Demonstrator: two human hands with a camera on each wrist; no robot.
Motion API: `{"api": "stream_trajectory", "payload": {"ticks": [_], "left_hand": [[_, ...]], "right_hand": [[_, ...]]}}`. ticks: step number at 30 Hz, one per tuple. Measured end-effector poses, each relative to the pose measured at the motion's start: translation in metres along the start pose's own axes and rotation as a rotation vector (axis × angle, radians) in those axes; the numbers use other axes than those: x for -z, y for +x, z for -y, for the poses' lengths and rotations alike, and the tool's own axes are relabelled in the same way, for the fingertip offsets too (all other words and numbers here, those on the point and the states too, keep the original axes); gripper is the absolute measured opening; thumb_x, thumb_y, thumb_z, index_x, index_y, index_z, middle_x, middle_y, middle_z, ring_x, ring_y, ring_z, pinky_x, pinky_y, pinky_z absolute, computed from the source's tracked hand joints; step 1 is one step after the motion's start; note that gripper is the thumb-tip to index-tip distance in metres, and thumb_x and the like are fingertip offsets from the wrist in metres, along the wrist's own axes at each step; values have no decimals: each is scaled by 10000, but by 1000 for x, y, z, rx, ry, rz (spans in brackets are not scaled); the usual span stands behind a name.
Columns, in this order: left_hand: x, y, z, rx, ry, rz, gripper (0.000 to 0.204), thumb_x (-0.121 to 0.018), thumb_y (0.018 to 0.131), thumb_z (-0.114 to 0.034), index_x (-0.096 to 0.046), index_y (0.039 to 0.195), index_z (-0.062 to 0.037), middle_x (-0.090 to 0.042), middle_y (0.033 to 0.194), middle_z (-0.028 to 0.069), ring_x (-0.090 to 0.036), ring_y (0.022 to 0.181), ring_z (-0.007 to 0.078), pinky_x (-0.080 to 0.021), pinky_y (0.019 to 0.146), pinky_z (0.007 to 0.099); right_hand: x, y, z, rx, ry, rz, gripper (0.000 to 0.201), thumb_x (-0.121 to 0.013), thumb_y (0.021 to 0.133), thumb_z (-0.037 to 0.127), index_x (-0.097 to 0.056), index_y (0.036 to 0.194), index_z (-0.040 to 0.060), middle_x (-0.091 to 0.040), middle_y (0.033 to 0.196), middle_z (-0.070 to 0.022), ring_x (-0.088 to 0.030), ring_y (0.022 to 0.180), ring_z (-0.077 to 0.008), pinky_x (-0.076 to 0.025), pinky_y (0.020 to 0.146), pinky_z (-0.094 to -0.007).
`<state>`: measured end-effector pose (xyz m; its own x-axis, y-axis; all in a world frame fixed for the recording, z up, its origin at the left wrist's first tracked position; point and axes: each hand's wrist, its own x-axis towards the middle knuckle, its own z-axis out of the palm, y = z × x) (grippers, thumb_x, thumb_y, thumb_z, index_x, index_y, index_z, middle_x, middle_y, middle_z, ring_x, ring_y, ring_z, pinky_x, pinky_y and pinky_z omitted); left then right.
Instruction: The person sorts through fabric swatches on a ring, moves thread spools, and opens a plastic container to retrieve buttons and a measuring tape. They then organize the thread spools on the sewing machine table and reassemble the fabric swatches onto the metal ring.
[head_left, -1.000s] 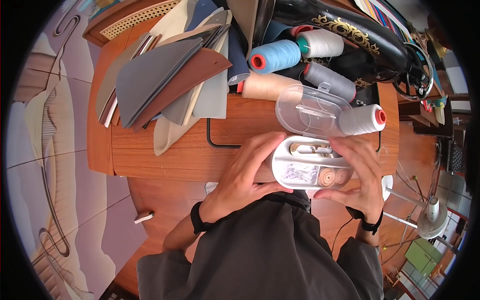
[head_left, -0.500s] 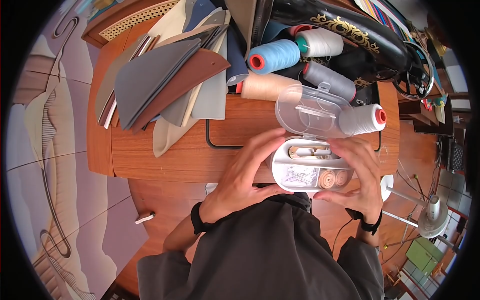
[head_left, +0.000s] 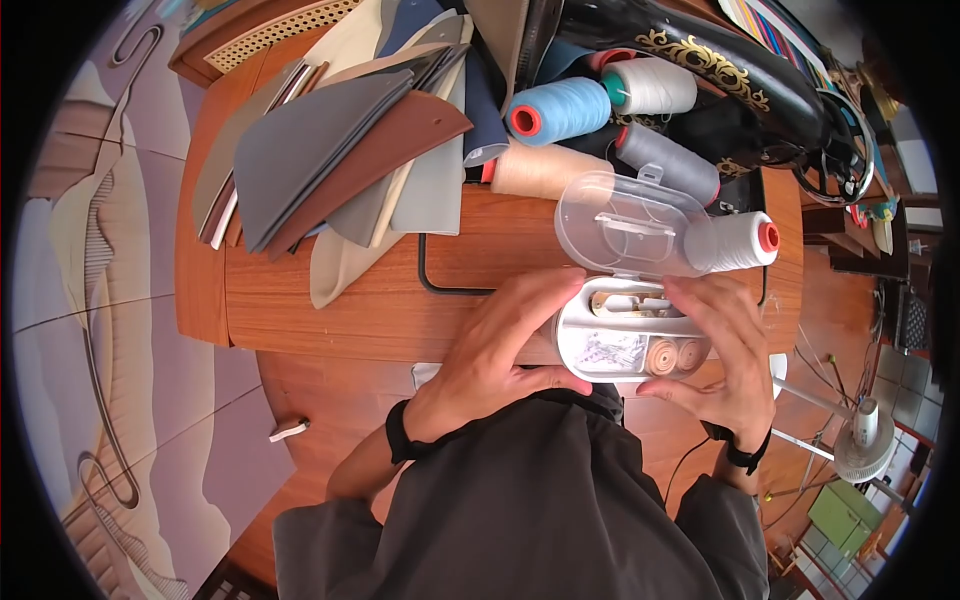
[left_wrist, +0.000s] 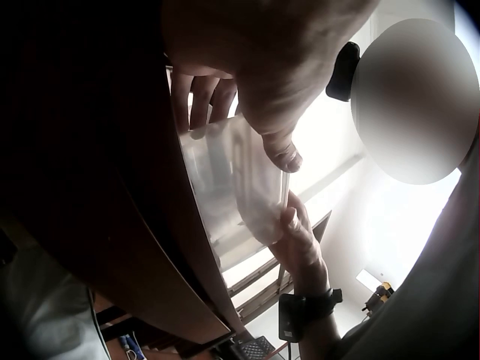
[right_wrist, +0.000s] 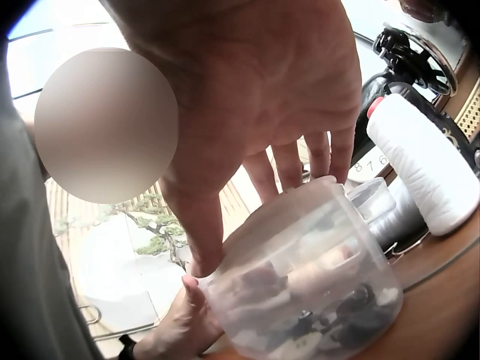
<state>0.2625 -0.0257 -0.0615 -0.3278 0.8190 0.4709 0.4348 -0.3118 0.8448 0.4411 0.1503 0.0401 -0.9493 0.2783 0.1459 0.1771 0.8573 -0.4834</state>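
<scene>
An oval, clear plastic sewing box [head_left: 620,378] with a white inner tray [head_left: 640,327] sits at the table's front edge. Its clear lid [head_left: 620,225] is hinged back, away from the body. My left hand [head_left: 495,345] grips the box's left end, thumb at the near side and fingers at the far side. At the opposite end my right hand [head_left: 735,350] holds it the same way. Small clips [head_left: 610,352] and two tan rolls [head_left: 662,355] lie in the tray's near compartments; a brass-coloured metal piece [head_left: 603,303] is in the far one. Dark items [right_wrist: 352,300] show through the wall in the right wrist view.
Behind the box lie several thread cones, among them a blue cone [head_left: 560,110], a peach cone [head_left: 550,170] and a white cone [head_left: 735,242] close to the lid. A black sewing machine [head_left: 700,65] stands at the back. Leather pieces [head_left: 320,160] are piled on the left.
The head view has shifted slightly, so the box, hands and table appear a little further right. Both hands keep their hold on the box.
</scene>
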Motion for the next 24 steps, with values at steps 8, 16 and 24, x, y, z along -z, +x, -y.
{"api": "stream_trajectory", "payload": {"ticks": [8, 16, 24], "left_hand": [[13, -9, -6, 36, -7, -34, 771, -857, 746, -281, -512, 1382, -13, -510, 1394, 215, -557, 1218, 367, -483, 979, 422], [11, -12, -2, 33, 80, -20, 761, -862, 729, -303, -546, 1363, -25, -486, 1398, 204, -533, 1244, 355, -473, 1001, 420], [6, -14, 1, 35, 2, -48, 907, -933, 648, -266, -485, 1402, -34, -474, 1405, 207, -505, 1277, 347, -464, 1018, 432]], "right_hand": [[-14, 5, 8, 70, -71, 21, 810, -878, 521, 377, -663, 1229, 49, -650, 1277, -81, -549, 1178, -312, -467, 987, -446], [-35, -22, -8, -162, 168, -244, 737, -842, 705, 319, -584, 1319, 2, -596, 1327, -184, -549, 1212, -303, -469, 971, -399], [-57, -11, -4, -378, 859, -396, 765, -641, 932, 220, -237, 1534, -24, -464, 1446, -237, -524, 1283, -310, -391, 1093, -430]]}}
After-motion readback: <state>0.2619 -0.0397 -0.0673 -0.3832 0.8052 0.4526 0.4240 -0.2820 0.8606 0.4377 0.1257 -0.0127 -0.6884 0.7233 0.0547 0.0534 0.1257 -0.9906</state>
